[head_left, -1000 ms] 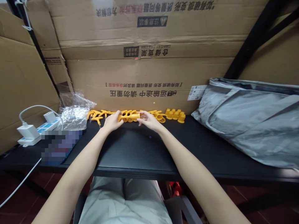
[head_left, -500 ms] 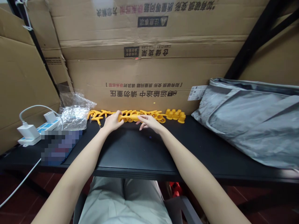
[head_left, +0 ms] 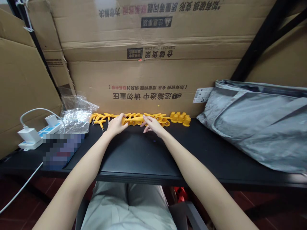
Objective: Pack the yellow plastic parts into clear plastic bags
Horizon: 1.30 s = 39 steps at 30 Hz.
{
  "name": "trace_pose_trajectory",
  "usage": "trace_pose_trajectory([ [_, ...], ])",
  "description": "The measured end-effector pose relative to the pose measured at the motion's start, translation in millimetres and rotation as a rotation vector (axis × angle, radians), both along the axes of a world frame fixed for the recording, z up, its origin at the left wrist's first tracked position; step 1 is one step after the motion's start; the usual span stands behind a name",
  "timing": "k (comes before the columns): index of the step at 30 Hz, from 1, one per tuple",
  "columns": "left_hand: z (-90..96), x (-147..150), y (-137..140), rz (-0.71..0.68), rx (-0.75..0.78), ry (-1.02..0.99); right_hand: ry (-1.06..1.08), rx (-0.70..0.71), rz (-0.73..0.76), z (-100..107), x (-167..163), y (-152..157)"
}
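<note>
Close to the cardboard at the back of the table, both hands hold a yellow plastic corkscrew [head_left: 134, 118] lying sideways between them. My left hand [head_left: 116, 125] is closed around its left end. At the other end, my right hand [head_left: 152, 125] grips with thumb and fingers, its lower fingers curled loosely. Several similar yellow corkscrews with bell-shaped ends [head_left: 163, 120] lie in a row behind and beside the hands. Left of them are yellow branched handles [head_left: 99, 122] with bare metal spirals. Yellow cup-shaped pieces [head_left: 180, 118] stand grouped on the right.
Crumpled clear plastic wrap [head_left: 76, 118] and a white power strip [head_left: 31, 145] with chargers lie on the left. A grey fabric bag [head_left: 256, 124] fills the right side. Printed cardboard [head_left: 153, 73] rises behind the black table [head_left: 139, 153].
My right hand has shifted slightly along the corkscrew, its thumb now nearer upright. My left hand stays almost where it was, still gripping.
</note>
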<state>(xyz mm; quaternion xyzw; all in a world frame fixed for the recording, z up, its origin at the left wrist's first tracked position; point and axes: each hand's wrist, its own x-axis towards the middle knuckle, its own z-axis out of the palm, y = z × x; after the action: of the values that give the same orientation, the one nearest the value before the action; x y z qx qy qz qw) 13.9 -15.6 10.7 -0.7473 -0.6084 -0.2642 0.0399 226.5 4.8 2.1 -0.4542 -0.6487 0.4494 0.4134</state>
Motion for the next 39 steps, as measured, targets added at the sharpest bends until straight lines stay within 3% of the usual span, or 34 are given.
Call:
trace_pose_trajectory([
  [6, -0.2, -1.6, -0.2, 0.005, -0.003, -0.009, 0.059, 0.121, 0.074, -4.3, 4.2, 4.4],
  [17, -3.5, -1.2, 0.0, -0.03, 0.036, 0.01, 0.076, 0.055, -0.006, -3.2, 1.9, 0.8],
  [30, -5.5, -1.7, 2.5, -0.034, 0.026, -0.005, 0.06, 0.112, 0.116, -1.7, 2.7, -0.3],
  [39, -8.4, -3.2, 4.9, -0.04, 0.024, 0.006, 0.016, 0.03, 0.015, 0.3, -3.3, -3.9],
])
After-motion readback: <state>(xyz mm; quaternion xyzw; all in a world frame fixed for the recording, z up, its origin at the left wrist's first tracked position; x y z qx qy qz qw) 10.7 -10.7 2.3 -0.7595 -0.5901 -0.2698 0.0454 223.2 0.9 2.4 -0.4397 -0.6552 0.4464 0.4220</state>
